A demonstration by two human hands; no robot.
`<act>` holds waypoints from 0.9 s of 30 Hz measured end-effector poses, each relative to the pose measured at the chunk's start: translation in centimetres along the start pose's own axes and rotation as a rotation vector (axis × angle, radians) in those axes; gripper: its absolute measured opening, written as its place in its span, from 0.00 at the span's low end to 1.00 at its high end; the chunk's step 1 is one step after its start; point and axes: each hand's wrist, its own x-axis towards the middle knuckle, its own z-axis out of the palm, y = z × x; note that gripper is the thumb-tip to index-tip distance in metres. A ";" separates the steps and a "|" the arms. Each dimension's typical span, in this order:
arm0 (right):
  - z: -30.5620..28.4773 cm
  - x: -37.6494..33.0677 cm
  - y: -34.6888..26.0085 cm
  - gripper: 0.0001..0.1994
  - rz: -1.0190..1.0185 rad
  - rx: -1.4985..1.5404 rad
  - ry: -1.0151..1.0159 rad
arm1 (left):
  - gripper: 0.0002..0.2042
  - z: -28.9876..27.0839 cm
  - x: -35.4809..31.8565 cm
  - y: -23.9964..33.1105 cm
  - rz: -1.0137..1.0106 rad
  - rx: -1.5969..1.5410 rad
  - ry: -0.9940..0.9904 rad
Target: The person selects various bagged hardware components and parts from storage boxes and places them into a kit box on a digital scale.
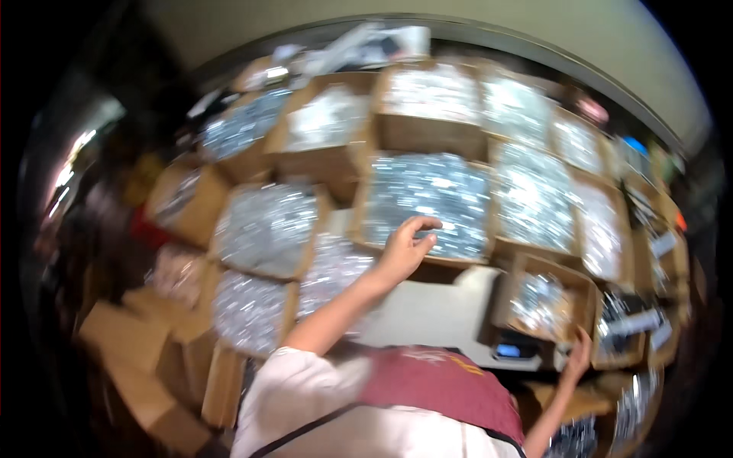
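Observation:
My left hand (410,248) hangs over the near part of a large cardboard box (439,259) full of shiny blue-grey plastic-wrapped packets (427,195). Its fingers are bent, thumb and forefinger stand apart, and nothing shows between them. On the right, my right hand (578,359) is beside the near right corner of a small cardboard box (534,324), its fingers loosely stretched and blurred. Whether they touch the box I cannot tell. Inside the small box lie some clear shiny packets (540,301). Below it, a dark device with a lit bluish display (508,351) is partly hidden.
Open cartons of clear packets (263,229) surround the pale work surface (420,313) on the left, back and right. Empty-looking cardboard flaps (126,336) stick out at the lower left. Dark packets (618,324) fill a box at the right. A wall (534,27) rises behind.

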 end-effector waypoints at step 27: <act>3.2 2.5 0.9 0.21 -0.190 -0.360 0.162 | 0.11 -50.7 -25.9 -10.6 -0.515 1.106 1.670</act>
